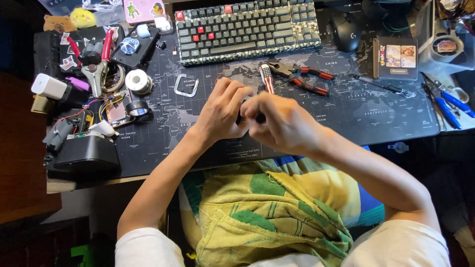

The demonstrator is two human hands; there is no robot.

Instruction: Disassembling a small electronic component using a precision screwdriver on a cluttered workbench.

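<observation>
1. A dark desk mat [346, 106] printed with a world map covers the desk.
2. A keyboard [247, 29] lies at the mat's far edge.
3. The left hand [222, 112] and right hand [282, 123] meet above the mat, fingers curled together.
4. Red-handled pliers [304, 78] lie just beyond the hands.
5. A small dark object [249, 117] sits pinched between both hands, mostly hidden.
</observation>
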